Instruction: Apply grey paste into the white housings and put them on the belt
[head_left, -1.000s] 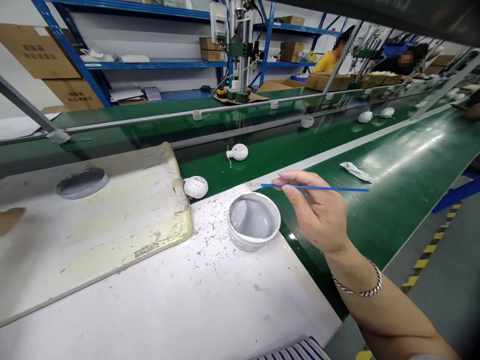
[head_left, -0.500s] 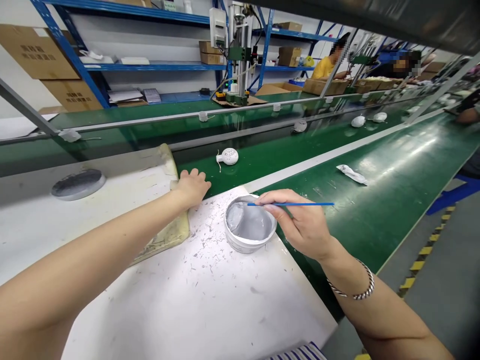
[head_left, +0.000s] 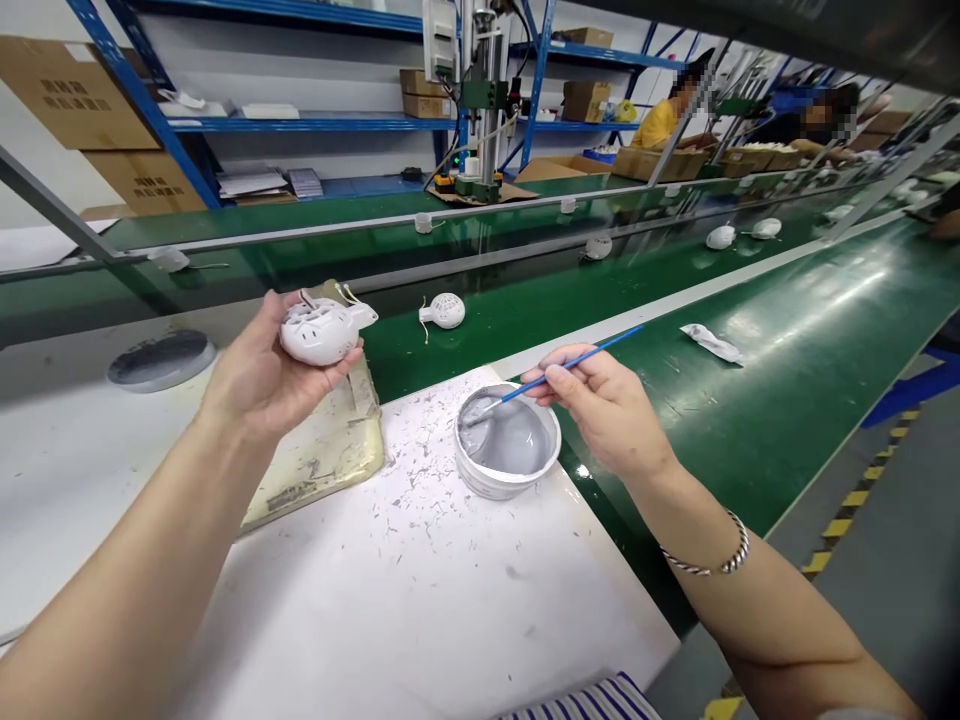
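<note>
In my left hand point(head_left: 259, 380) lies a round white plastic housing point(head_left: 319, 332) with slots, a short neck pointing right and thin wires on top. The fingers cup it from below, above a yellowish foam pad point(head_left: 337, 455). My right hand point(head_left: 600, 400) pinches a thin blue-handled brush point(head_left: 574, 362). The brush's tip dips into grey paste inside a white tub point(head_left: 495, 487), which stands on a white board point(head_left: 420, 590) specked with grey bits. Another white housing point(head_left: 448, 311) with a wire lies on the green conveyor belt point(head_left: 517, 300) beyond.
A round lid smeared grey point(head_left: 161, 362) lies at left. A crumpled white tube-like packet point(head_left: 712, 345) rests on the green table at right. Behind the belt stand a press-like machine point(head_left: 480, 100) and blue shelves point(head_left: 300, 124). Two people sit farther along the line.
My left hand has come back from the belt's edge and turned palm up, now with a white housing in it. My right hand has tilted the brush, its tip down in the paste.
</note>
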